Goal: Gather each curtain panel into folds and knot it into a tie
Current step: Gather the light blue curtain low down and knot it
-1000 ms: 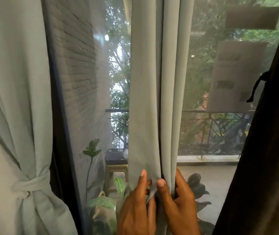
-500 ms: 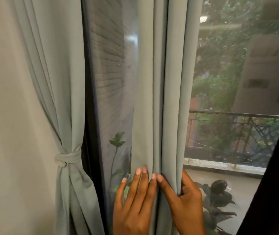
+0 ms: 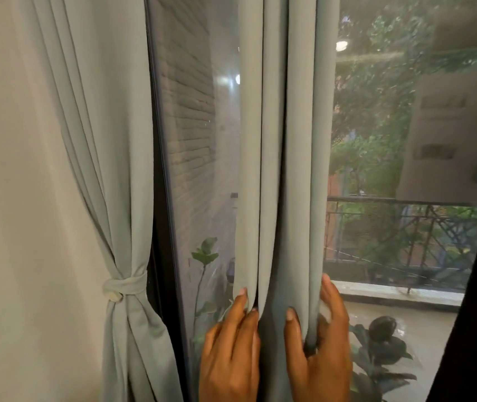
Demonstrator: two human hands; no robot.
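Soft window daylight, slight blur

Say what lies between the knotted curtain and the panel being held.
Head view: between knotted grey-green curtain and held panel, a dark window frame and clear glass pane.
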